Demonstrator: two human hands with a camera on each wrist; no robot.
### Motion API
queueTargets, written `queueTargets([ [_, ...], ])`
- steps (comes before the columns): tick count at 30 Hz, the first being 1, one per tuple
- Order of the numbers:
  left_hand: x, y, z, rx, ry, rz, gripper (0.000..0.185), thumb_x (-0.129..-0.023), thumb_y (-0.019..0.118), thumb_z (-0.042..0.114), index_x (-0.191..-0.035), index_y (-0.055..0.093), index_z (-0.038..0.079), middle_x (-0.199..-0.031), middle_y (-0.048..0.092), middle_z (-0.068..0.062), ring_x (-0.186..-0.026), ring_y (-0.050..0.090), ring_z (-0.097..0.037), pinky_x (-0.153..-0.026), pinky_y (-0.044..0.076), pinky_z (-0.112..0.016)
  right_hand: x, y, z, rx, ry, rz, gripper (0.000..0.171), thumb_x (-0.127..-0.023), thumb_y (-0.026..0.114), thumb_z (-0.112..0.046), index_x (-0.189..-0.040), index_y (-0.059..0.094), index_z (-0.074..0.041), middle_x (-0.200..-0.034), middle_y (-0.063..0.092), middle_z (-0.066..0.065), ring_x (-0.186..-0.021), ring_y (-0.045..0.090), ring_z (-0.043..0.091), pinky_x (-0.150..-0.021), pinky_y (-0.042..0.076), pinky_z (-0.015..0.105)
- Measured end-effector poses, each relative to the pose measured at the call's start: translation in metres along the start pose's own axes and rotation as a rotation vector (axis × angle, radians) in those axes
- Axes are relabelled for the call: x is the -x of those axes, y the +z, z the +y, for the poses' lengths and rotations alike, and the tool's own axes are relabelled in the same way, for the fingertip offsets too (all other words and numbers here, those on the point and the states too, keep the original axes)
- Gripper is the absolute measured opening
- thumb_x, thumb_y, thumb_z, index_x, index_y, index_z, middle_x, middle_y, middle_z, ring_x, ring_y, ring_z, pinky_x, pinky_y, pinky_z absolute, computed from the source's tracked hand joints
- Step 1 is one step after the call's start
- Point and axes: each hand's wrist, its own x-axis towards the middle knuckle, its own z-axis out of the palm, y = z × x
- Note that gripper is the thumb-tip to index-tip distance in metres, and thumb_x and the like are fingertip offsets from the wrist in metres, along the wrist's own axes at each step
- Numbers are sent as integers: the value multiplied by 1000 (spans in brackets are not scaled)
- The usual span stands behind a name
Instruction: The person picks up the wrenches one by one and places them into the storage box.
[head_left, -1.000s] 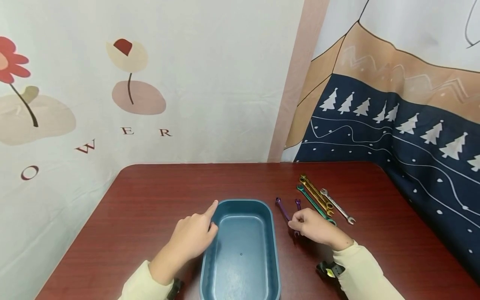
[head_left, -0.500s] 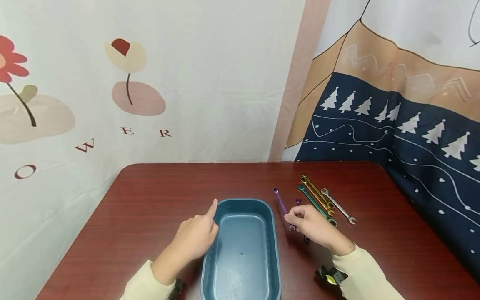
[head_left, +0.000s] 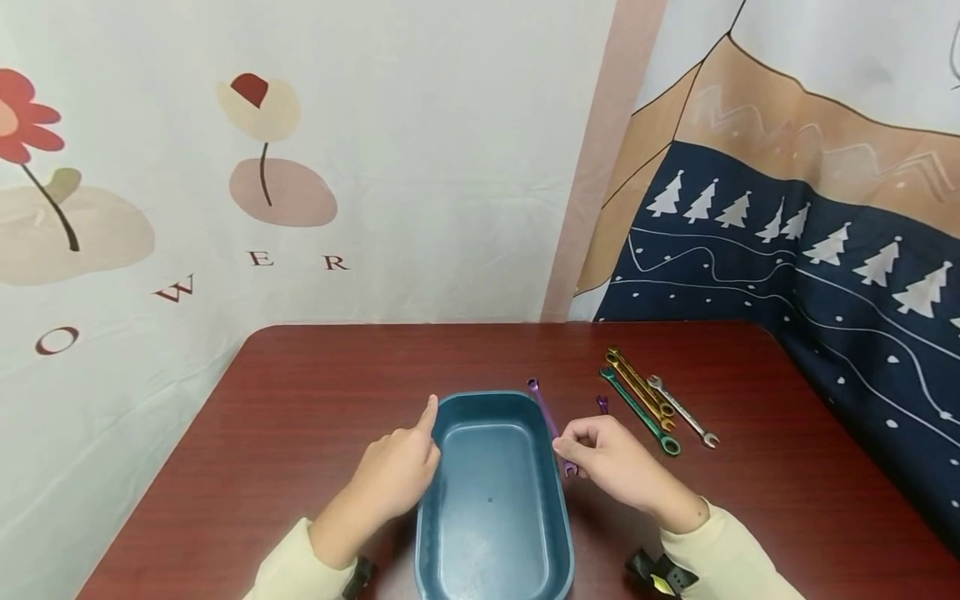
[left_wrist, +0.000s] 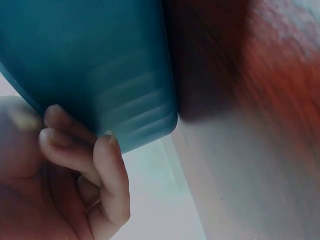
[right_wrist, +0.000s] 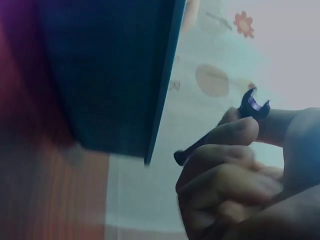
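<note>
My left hand (head_left: 393,475) rests against the left wall of the teal bin (head_left: 495,533), fingers curled on its outer side and the index finger stretched along the far-left corner of the rim; the left wrist view shows those fingertips (left_wrist: 107,145) pressed to the ribbed plastic. It has kept that place for the last second, steadying the bin near the front edge of the desk (head_left: 300,392).

The change is on the other side. My right hand (head_left: 611,462) pinches the purple wrench (head_left: 550,425) between thumb and forefinger, and it has carried the wrench leftward from beside the other tools until the shaft now lies slanted over the bin's right rim, off the wood. In the right wrist view its open jaw end (right_wrist: 254,106) pokes above my knuckles, with the bin wall just beside it. I judge the pick is done and the wrench is nearly in place for dropping in; the bin holds nothing yet.

Farther right, toward the desk's far-right corner, 1 small purple wrench (head_left: 602,404), a green wrench (head_left: 639,412), 2 gold wrenches (head_left: 638,387) and a silver wrench (head_left: 684,412) lie untouched.
</note>
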Motion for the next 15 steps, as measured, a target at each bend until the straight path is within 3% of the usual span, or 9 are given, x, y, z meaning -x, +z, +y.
queueTargets([
  [6,0,0,-2,3,-19,8,66,-98,52,18,-157,29,4,-46,41,2,-41,34,-16,-43,29,-30,2,15,-13,-116,36,-93,35,-101,58,-21,-74,60,2,-53,39,-2,-44,34,7,-43,30,22],
  [15,-3,3,-1,-4,-8,6,66,-98,52,19,-157,29,4,-47,41,2,-41,36,-16,-43,30,-30,2,30,-24,-257,92,-144,38,-99,60,-21,-76,54,8,-50,36,-3,-40,27,9,-38,24,21],
])
